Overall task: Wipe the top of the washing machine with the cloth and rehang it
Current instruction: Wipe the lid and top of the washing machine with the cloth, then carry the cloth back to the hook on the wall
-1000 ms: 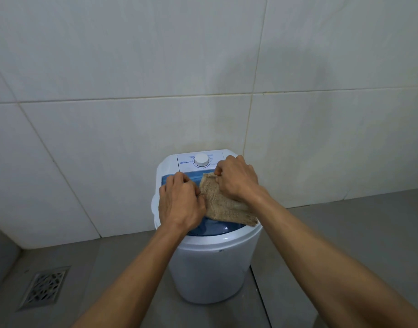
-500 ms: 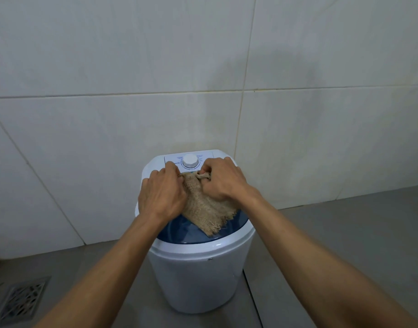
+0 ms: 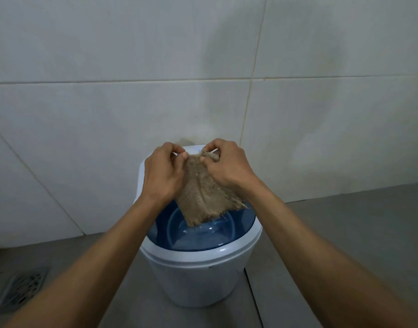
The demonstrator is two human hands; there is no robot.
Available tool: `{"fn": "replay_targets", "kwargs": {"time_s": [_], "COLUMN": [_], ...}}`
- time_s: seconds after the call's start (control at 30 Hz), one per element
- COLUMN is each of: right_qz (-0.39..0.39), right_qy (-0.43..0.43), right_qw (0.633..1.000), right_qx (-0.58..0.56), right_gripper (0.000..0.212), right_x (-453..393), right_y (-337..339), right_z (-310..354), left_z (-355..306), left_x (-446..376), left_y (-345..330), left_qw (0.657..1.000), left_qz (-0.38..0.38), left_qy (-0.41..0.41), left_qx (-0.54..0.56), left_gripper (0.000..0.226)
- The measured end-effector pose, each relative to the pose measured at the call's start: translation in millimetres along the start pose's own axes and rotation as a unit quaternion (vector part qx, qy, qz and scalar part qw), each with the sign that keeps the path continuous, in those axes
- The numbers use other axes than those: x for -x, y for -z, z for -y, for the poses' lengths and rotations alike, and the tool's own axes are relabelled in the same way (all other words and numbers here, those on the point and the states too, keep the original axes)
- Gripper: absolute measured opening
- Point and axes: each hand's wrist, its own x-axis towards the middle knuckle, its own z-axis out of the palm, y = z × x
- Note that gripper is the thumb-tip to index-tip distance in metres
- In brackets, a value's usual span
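A small white washing machine (image 3: pixel 198 275) with a round translucent blue lid (image 3: pixel 203 235) stands on the floor against the tiled wall. A frayed brown cloth (image 3: pixel 203 197) hangs over the lid, lifted clear of it. My left hand (image 3: pixel 163 174) pinches the cloth's upper left corner. My right hand (image 3: pixel 226 166) pinches the upper right corner. Both hands hide the machine's control panel and dial.
A white tiled wall (image 3: pixel 108 114) rises right behind the machine. The grey floor (image 3: pixel 345 221) spreads on both sides, and a metal floor drain (image 3: pixel 21 292) lies at the lower left.
Both hands have lifted the cloth off the lid and spread its top edge; it now hangs by its upper corners. The view has moved closer to the machine.
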Motion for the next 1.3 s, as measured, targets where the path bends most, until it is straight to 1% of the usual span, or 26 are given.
{"fn": "replay_targets", "kwargs": {"time_s": [0.1, 0.13, 0.2, 0.3, 0.37, 0.47, 0.57, 0.63, 0.73, 0.83, 0.97, 1.13, 1.23, 1.3], "right_qz": [0.008, 0.033, 0.045, 0.065, 0.092, 0.126, 0.133, 0.133, 0.132, 0.141, 0.133, 0.135, 0.143, 0.14], "right_qy": [-0.006, -0.044, -0.066, -0.102, -0.119, -0.144, -0.153, -0.15, -0.141, -0.134, -0.108, -0.062, -0.034, -0.008], "right_qw": [1.0, 0.998, 0.997, 0.993, 0.989, 0.982, 0.979, 0.98, 0.981, 0.981, 0.985, 0.989, 0.989, 0.99], "right_qx": [0.015, 0.007, 0.006, 0.008, 0.01, 0.006, -0.001, -0.001, -0.003, -0.01, -0.016, -0.004, 0.005, 0.004], "right_gripper": [0.012, 0.012, 0.011, 0.018, 0.022, 0.024, 0.022, 0.02, 0.02, 0.012, 0.012, 0.017, 0.021, 0.026], "right_x": [7.3, 1.5, 11.8, 13.8, 20.3, 23.0, 20.5, 16.2, 8.2, 1.6, -1.6, -3.1, -4.5, -11.5], "right_y": [3.0, 10.2, 16.1, 33.6, 50.8, 83.4, 119.1, 145.7, 188.9, 227.8, 275.4, 332.9, 361.5, 376.8], "right_z": [-5.2, 8.9, 14.5, 33.9, 57.5, 101.6, 156.2, 197.9, 264.8, 329.0, 404.9, 475.8, 504.6, 520.9], "left_z": [-2.5, -10.1, -16.5, -35.1, -57.3, -98.7, -141.4, -172.6, -219.7, -267.1, -319.8, -372.8, -396.1, -412.7], "left_x": [6.8, -3.0, 4.7, -0.3, -0.6, -11.7, -29.9, -45.1, -70.9, -97.8, -123.8, -147.5, -157.0, -164.5], "left_y": [3.8, 18.9, 27.5, 46.6, 66.5, 103.3, 144.7, 178.2, 232.4, 288.8, 356.0, 420.4, 444.4, 458.2], "left_qw": [0.998, 0.993, 0.988, 0.975, 0.967, 0.96, 0.954, 0.952, 0.954, 0.956, 0.957, 0.962, 0.966, 0.972], "left_qz": [0.029, 0.051, 0.074, 0.109, 0.127, 0.147, 0.158, 0.164, 0.169, 0.171, 0.183, 0.181, 0.179, 0.163], "left_qy": [0.049, 0.096, 0.13, 0.187, 0.216, 0.232, 0.248, 0.25, 0.241, 0.23, 0.216, 0.195, 0.176, 0.16], "left_qx": [0.029, 0.036, 0.05, 0.051, 0.05, 0.05, 0.063, 0.059, 0.057, 0.055, 0.055, 0.06, 0.055, 0.054], "left_gripper": [0.016, 0.016, 0.019, 0.026, 0.027, 0.018, 0.012, 0.007, 0.007, 0.006, 0.011, 0.016, 0.014, 0.014]}}
